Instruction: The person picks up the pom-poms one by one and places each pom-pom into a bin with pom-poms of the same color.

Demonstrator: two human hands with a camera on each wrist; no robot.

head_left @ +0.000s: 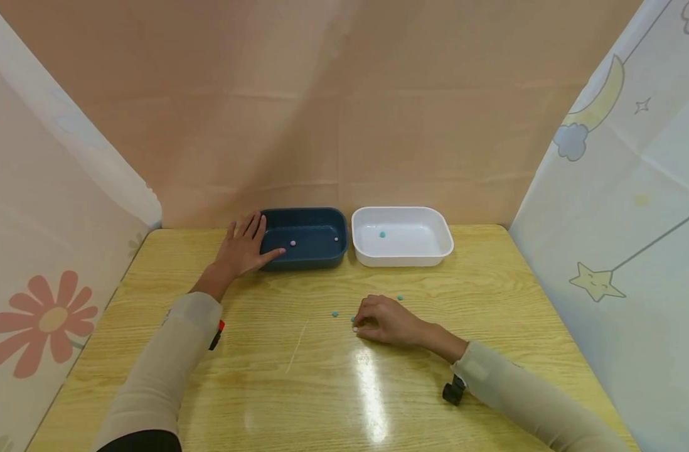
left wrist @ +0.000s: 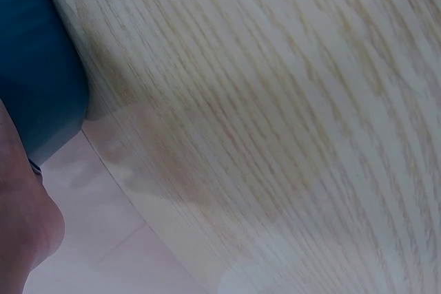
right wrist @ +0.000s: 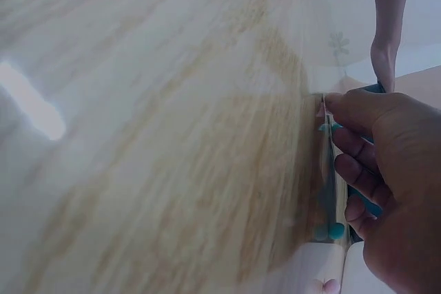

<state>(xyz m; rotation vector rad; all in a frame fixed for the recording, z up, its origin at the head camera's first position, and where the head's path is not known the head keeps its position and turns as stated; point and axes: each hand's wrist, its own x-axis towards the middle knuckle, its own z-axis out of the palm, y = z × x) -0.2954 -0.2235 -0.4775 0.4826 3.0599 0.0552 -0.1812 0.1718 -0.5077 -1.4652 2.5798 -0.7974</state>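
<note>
My left hand [head_left: 241,251] lies with spread fingers along the left end of the dark blue dish [head_left: 316,262], its thumb across the front rim. In the left wrist view only part of that hand [left wrist: 27,228] shows beside the dish's wall [left wrist: 48,67]. Low over the table, my right hand [head_left: 388,321] pinches a small pink bead [head_left: 355,329] between thumb and forefinger. A teal bead [head_left: 352,319] sits right by those fingertips. Other teal beads lie to the left [head_left: 335,314] and behind the hand [head_left: 400,297].
Two pink beads, one near the middle [head_left: 293,243], lie inside the blue dish. To its right stands a white dish [head_left: 402,261] holding a teal bead [head_left: 382,234]. A brown backdrop [head_left: 378,138] rises behind the wooden table [head_left: 299,389], with printed panels at both sides.
</note>
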